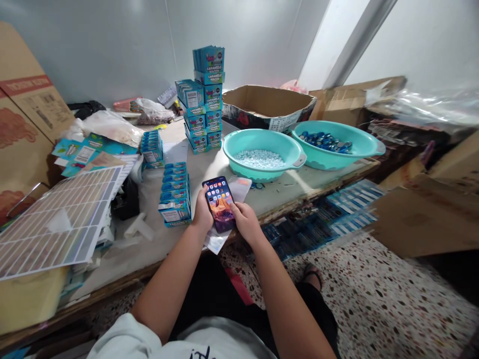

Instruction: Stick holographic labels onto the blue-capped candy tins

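A smartphone (221, 212) with its home screen lit is held over the front edge of the table. My left hand (202, 212) wraps its left side. My right hand (245, 219) grips the lower right side, the thumb at the screen's edge. Beneath the phone lies a white paper or plastic sheet (241, 187). Just left of my left hand stands an open blue candy box (175, 194) filled with packets. Beyond the phone sits a turquoise tub (258, 172) with small pale pieces; a second turquoise tub (337, 160) holds dark blue shiny pieces.
Stacked blue candy boxes (204, 117) rise at the back, beside an open cardboard carton (269, 107). Label sheets (63, 219) and a tape dispenser (126, 198) crowd the left. Cardboard boxes (430, 209) stand at right; more blue packets (318, 224) lie below the table edge.
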`<state>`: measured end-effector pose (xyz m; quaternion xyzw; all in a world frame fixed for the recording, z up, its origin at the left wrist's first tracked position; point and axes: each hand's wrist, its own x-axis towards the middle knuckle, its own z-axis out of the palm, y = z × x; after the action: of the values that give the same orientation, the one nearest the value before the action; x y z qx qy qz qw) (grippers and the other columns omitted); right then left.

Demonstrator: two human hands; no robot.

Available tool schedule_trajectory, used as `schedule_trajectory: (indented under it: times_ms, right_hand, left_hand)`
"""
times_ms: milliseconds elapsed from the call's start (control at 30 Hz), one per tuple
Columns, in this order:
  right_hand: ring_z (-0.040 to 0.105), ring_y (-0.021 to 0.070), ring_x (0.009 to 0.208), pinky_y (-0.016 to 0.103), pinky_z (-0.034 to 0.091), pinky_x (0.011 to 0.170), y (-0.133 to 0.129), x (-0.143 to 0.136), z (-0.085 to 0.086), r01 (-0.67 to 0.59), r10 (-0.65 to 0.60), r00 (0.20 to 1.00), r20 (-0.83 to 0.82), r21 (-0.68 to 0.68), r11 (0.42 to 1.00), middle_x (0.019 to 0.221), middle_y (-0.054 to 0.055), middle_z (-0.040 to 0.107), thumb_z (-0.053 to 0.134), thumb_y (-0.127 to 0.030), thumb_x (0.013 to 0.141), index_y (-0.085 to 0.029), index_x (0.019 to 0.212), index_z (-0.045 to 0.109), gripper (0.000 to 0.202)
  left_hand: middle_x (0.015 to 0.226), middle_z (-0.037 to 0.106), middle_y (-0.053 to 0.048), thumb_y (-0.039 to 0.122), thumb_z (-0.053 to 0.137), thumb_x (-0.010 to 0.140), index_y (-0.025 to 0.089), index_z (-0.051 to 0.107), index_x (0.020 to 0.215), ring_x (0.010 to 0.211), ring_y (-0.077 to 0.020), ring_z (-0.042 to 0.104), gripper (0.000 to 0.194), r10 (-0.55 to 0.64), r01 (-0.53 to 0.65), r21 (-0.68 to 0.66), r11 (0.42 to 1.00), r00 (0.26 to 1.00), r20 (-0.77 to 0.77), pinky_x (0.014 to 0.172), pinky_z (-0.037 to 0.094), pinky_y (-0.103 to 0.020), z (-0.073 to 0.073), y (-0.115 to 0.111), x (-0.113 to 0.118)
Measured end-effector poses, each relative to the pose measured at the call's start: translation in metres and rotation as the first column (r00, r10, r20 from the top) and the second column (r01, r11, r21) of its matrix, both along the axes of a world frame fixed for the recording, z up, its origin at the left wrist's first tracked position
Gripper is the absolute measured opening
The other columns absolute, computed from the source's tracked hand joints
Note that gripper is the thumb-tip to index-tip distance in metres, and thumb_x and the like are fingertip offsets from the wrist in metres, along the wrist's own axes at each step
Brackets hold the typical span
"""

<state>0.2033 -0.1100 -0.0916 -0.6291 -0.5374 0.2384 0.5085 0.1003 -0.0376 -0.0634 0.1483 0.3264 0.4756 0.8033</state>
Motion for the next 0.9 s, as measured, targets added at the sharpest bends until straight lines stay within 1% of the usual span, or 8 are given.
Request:
schedule_trajectory:
  times_ms: [167,267,400,500,633,767,900]
  right_hand:
    - [0.061,0.0250,0.076,0.033,0.043,0.070,0.0009,0.0007,-0.0037,0.032,-0.032,0.998,0.045,0.000,0.999,0.077,0.009,0.070,0.047,-0.060,0.093,-0.018,0.075,0.067,0.049]
    - [0.062,0.0259,0.079,0.034,0.044,0.073,0.0008,0.0012,-0.0054,0.038,-0.038,0.997,0.069,0.003,0.999,0.080,0.010,0.070,0.049,-0.057,0.093,-0.018,0.078,0.069,0.046]
    - [0.062,0.0252,0.080,0.033,0.044,0.075,0.0003,0.0012,-0.0062,0.023,-0.023,0.997,0.078,0.012,1.000,0.083,0.010,0.072,0.047,-0.053,0.095,-0.018,0.082,0.070,0.045]
    - [0.063,0.0248,0.078,0.033,0.044,0.073,-0.0002,0.0009,-0.0062,-0.002,0.002,0.998,0.071,0.008,1.000,0.079,0.008,0.072,0.047,-0.054,0.096,-0.018,0.080,0.069,0.045]
    - [0.062,0.0248,0.080,0.032,0.044,0.073,-0.0006,0.0004,-0.0054,-0.026,0.025,0.999,0.044,0.008,1.000,0.080,0.007,0.072,0.047,-0.057,0.095,-0.019,0.079,0.069,0.047]
    - [0.061,0.0247,0.084,0.032,0.044,0.077,-0.0005,0.0000,-0.0040,-0.027,0.027,1.000,0.011,0.015,1.000,0.080,0.006,0.070,0.045,-0.061,0.095,-0.020,0.075,0.068,0.051]
    - [0.059,0.0237,0.082,0.032,0.044,0.076,-0.0013,-0.0010,-0.0024,-0.025,0.025,1.000,-0.011,0.018,1.000,0.076,0.005,0.067,0.045,-0.063,0.094,-0.021,0.072,0.065,0.052]
  left_hand:
    - [0.081,0.075,-0.008,0.048,0.068,0.080,0.016,0.069,0.094,0.088,-0.0280,0.076,0.035,-0.036,0.036,0.040,0.999,0.999,0.002,0.088,0.059,-0.041,-0.0011,0.0003,-0.0008]
    - [0.076,0.074,-0.008,0.046,0.075,0.075,0.015,0.068,0.088,0.083,-0.0270,0.076,0.034,-0.036,0.040,0.072,0.997,0.998,-0.059,0.086,0.059,-0.040,-0.0020,-0.0005,-0.0007]
    - [0.069,0.072,-0.004,0.039,0.087,0.061,0.016,0.065,0.083,0.068,-0.0242,0.074,0.038,0.038,-0.002,0.183,0.983,0.981,-0.192,0.078,0.060,-0.038,-0.0038,-0.0018,-0.0004]
    - [0.067,0.071,-0.003,0.039,0.090,0.056,0.016,0.064,0.080,0.061,-0.0214,0.071,0.042,0.082,-0.023,0.241,0.970,0.968,-0.239,0.071,0.059,-0.036,-0.0050,-0.0025,-0.0003]
    - [0.067,0.072,-0.002,0.037,0.093,0.050,0.016,0.065,0.079,0.058,-0.0196,0.069,0.045,0.137,-0.055,0.284,0.957,0.951,-0.278,0.066,0.057,-0.033,-0.0054,-0.0025,-0.0003]
    - [0.067,0.072,-0.003,0.037,0.093,0.051,0.015,0.067,0.083,0.058,-0.0211,0.070,0.047,0.143,-0.063,0.274,0.960,0.948,-0.283,0.066,0.056,-0.034,-0.0046,-0.0024,-0.0005]
    - [0.068,0.073,-0.004,0.038,0.093,0.052,0.014,0.070,0.090,0.059,-0.0220,0.070,0.050,0.137,-0.048,0.293,0.955,0.946,-0.294,0.066,0.056,-0.035,-0.0037,-0.0031,-0.0004]
